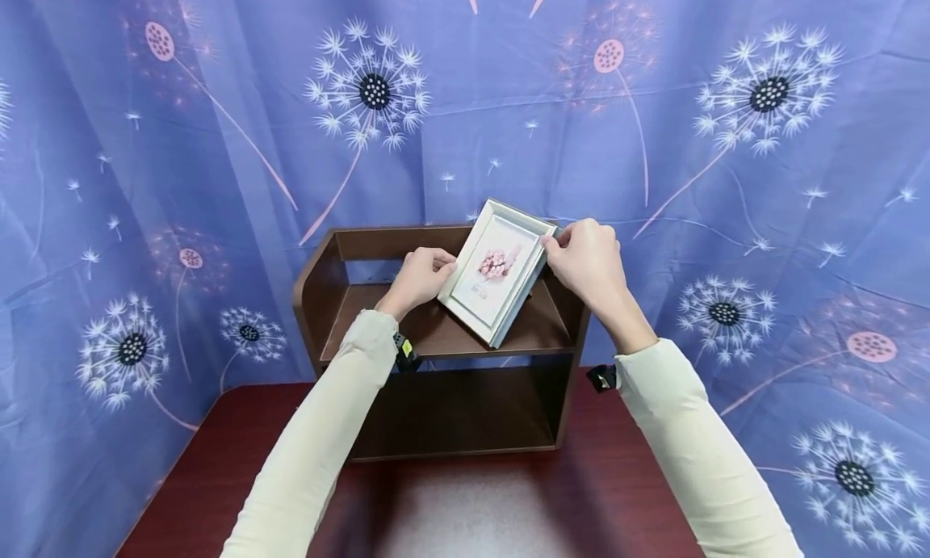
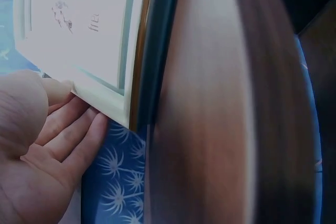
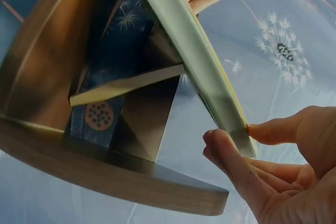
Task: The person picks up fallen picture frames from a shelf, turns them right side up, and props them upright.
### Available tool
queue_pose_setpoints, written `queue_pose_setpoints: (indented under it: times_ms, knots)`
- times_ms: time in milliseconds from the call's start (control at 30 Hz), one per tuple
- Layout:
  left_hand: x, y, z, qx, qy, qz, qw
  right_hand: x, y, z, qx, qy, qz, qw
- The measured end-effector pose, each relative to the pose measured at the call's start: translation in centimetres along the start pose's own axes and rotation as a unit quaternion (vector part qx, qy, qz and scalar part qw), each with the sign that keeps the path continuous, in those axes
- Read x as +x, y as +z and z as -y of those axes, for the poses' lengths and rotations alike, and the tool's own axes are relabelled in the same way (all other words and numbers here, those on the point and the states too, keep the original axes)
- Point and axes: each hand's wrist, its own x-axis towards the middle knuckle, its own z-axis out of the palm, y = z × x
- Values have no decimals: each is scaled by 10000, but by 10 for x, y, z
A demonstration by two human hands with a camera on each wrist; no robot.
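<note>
A white picture frame [image 1: 497,271] with a pink flower print tilts to one side over the upper shelf of a dark brown wooden rack [image 1: 392,312]. My left hand [image 1: 421,279] pinches its left edge, thumb on the front and fingers behind, as the left wrist view shows. At the frame's upper right corner, my right hand [image 1: 587,259] pinches the edge between thumb and fingers. In the right wrist view the picture frame [image 3: 202,56] appears edge-on, with a prop leg [image 3: 128,85] sticking out from its back.
The two-level rack stands on a dark red table [image 1: 465,501]. Its lower compartment [image 1: 465,413] opens toward me. Behind hangs a blue curtain [image 1: 494,138] with dandelion prints. Rack side walls [image 1: 320,299] rise beside the upper shelf.
</note>
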Motion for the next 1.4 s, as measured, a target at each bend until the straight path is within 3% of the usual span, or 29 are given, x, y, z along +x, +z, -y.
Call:
queue_pose_setpoints:
  times_ms: [333,600,1033,1400]
  knots:
    - [-15,-2,3,12,-82,-262,9996,21,1,-2,-142,0,276,9995]
    - [-29,-1,4,-654,-401,-444,9961,34,6,-2,-123,51,427,9990]
    - [-48,8,-10,-1861,-677,-76,9802,52,19,-8,3,198,568,9982]
    - [-55,17,-17,-2154,-784,-87,9733,57,25,-15,173,285,778,9964]
